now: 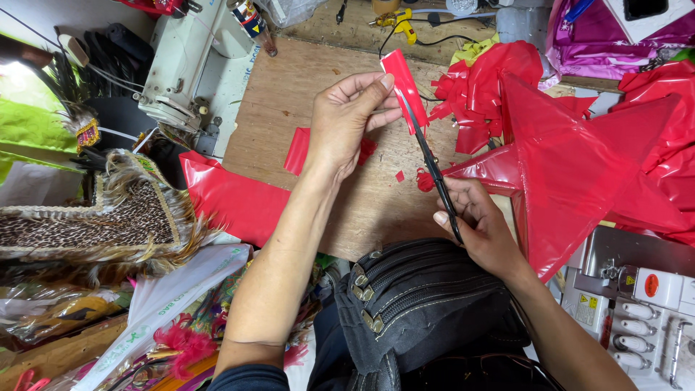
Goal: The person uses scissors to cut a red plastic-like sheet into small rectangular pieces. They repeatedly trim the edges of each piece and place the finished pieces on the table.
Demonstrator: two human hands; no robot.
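My left hand point(349, 123) pinches a small red plastic strip point(402, 85) upright above the wooden table point(289, 101). My right hand point(481, 224) grips black scissors point(433, 168), whose blades reach up to the strip's lower edge. A red plastic scrap point(298, 150) lies under my left wrist, and tiny red bits point(399, 176) lie on the wood near the scissors.
A white sewing machine point(184, 65) stands at the back left. Crumpled red plastic sheeting point(572, 159) covers the right side. A folded red piece point(232, 199) lies at the table's left edge. A black zip bag point(413, 304) rests in my lap; a feathered leopard-print piece point(101, 217) is left.
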